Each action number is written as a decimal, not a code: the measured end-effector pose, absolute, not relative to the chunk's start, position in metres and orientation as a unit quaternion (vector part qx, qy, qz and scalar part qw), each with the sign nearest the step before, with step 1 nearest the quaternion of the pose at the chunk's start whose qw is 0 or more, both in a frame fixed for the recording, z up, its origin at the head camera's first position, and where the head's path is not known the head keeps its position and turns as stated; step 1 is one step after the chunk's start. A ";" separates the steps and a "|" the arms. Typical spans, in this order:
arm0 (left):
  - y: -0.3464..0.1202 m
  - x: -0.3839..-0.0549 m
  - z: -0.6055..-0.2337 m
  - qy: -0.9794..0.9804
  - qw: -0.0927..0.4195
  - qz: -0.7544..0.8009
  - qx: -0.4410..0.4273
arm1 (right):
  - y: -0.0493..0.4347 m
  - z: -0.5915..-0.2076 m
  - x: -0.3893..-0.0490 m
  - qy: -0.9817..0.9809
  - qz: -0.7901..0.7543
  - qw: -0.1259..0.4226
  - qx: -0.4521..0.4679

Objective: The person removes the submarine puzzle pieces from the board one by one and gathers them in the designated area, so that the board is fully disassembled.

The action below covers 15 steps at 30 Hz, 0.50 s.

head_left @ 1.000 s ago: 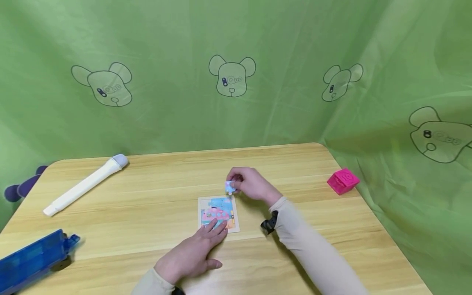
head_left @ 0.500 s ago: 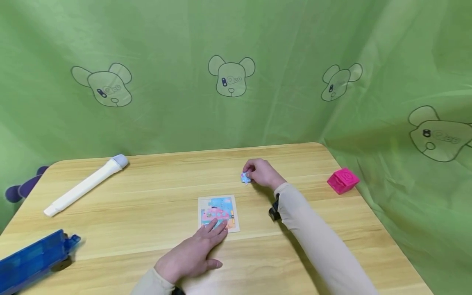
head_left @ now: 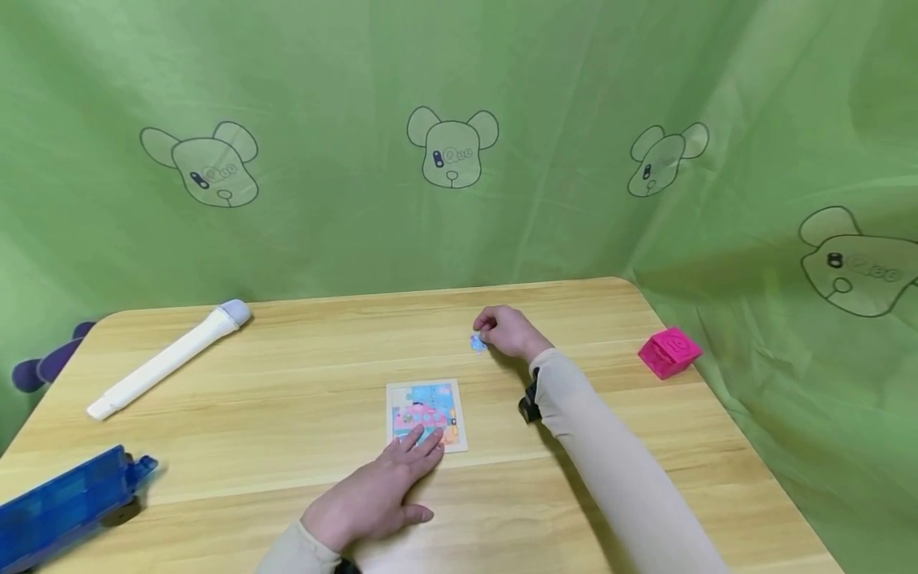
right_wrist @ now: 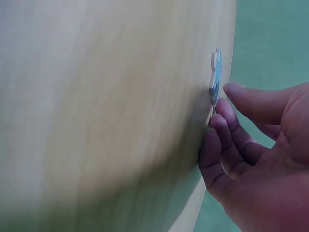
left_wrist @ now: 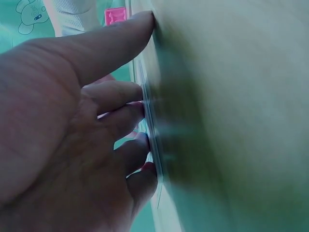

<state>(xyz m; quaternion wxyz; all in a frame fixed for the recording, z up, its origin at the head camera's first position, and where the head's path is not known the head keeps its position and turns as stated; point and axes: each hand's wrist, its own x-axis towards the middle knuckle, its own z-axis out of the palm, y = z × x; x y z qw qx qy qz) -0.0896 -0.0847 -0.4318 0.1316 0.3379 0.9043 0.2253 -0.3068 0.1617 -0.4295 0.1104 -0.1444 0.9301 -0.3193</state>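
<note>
A small square jigsaw puzzle (head_left: 430, 397) in a pale frame lies on the table, showing a pink, blue and orange picture. My left hand (head_left: 378, 493) rests its straight fingers on the puzzle's near part, hiding that area; the thumb touches the table beside it. Farther back and to the right, a loose light-blue puzzle piece (head_left: 477, 343) lies at the tabletop. My right hand (head_left: 508, 332) is right beside this piece. In the right wrist view, the thumb (right_wrist: 235, 92) stands slightly apart from the piece and the fingertips are at its near end.
On the left lie a white toy microphone (head_left: 168, 363) and a blue see-through toy vehicle (head_left: 68, 502). A pink cube (head_left: 668, 353) sits near the right edge of the wooden table (head_left: 301, 414). A green curtain (head_left: 337, 231) hangs behind.
My right hand has carried the puzzle piece from the frame's corner back and to the right, then lowered it to the table, and the thumb is now off it. The left hand has stayed put.
</note>
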 end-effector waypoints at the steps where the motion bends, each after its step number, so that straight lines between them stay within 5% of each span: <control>1: -0.084 -0.090 -0.432 0.905 0.132 0.225 0.337 | 0.162 -0.429 -0.306 0.929 -0.322 0.112 -0.142; 15: -0.084 -0.090 -0.433 0.906 0.138 0.225 0.330 | 0.126 -0.411 -0.256 0.904 -0.310 0.115 -0.270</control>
